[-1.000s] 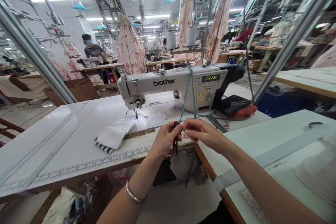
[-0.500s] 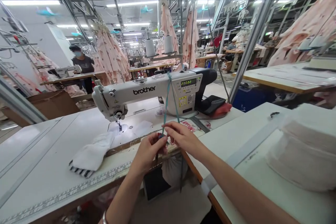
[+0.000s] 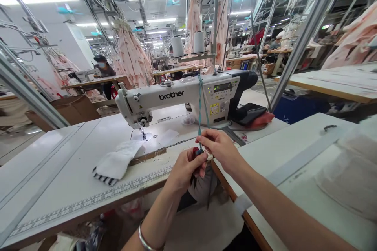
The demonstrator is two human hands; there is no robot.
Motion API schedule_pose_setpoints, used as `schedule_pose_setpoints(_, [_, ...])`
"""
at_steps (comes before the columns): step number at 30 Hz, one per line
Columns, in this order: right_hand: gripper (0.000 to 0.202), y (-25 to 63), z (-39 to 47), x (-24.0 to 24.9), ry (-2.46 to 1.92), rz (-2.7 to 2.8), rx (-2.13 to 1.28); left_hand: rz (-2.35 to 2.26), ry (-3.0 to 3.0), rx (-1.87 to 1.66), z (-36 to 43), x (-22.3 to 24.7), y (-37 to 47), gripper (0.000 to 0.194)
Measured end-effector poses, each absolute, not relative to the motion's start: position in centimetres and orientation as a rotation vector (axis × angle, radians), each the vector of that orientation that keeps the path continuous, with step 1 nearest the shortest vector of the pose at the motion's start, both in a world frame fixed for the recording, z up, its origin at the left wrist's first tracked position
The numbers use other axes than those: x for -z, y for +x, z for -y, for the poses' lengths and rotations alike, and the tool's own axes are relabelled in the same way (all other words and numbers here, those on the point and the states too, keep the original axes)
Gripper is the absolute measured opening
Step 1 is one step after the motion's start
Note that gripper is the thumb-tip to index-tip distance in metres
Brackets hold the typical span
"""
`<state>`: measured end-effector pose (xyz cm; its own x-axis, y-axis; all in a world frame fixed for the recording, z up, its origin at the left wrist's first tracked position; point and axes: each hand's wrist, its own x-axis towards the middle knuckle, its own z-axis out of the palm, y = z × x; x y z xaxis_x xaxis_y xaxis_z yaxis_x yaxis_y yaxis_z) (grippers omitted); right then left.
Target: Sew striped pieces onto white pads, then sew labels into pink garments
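A teal cord point(image 3: 200, 106) hangs from the top of the white sewing machine point(image 3: 188, 104) down to my hands, above the table's front edge. My left hand point(image 3: 188, 166) is closed around a small dark blue and red object point(image 3: 199, 151) at the cord's lower end; the fingers hide most of it, so its kind is unclear. Just above, my right hand point(image 3: 219, 147) pinches the cord between thumb and fingers. White fabric with a black-and-white striped edge point(image 3: 118, 162) lies on the table left of my hands, reaching near the lit needle.
A measuring tape strip point(image 3: 97, 200) runs along the front of the sewing table point(image 3: 64, 157). To the right is another white table point(image 3: 282, 149) with pale fabric point(image 3: 350, 168) on it. Metal posts slant upward at both sides. Behind, a person point(image 3: 104, 70) stands near hanging pink garments point(image 3: 132, 55).
The view has shifted, so the machine and fabric sit farther right in the picture. Both hands stay at the cord's lower end, with the right fingers still on it.
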<state>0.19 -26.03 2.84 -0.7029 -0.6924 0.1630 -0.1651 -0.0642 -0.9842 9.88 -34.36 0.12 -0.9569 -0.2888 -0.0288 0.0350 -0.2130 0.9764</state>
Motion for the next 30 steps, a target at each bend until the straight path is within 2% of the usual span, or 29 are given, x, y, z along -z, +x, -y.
schedule_pose_setpoints(4, [0.029, -0.5, 25.7, -3.0, -0.939, -1.791, 1.752, 1.77, 0.316, 2.311, 34.4, -0.3, 9.7, 0.035])
schedule_pose_setpoints(12, [0.027, -2.3, 23.6, -4.3, -1.068, -1.639, 1.334, 1.771, 0.403, 2.296, 34.7, -1.2, 11.0, 0.032])
schedule_pose_setpoints(19, [0.022, -1.6, 24.1, -3.4, -1.036, -1.703, 1.361, 1.774, 0.364, 2.263, 34.7, -0.2, 10.9, 0.03])
schedule_pose_setpoints(30, [0.026, -0.1, 25.3, -2.7, -0.98, -1.721, 1.396, 1.756, 0.305, 2.195, 34.8, 1.1, 11.5, 0.032])
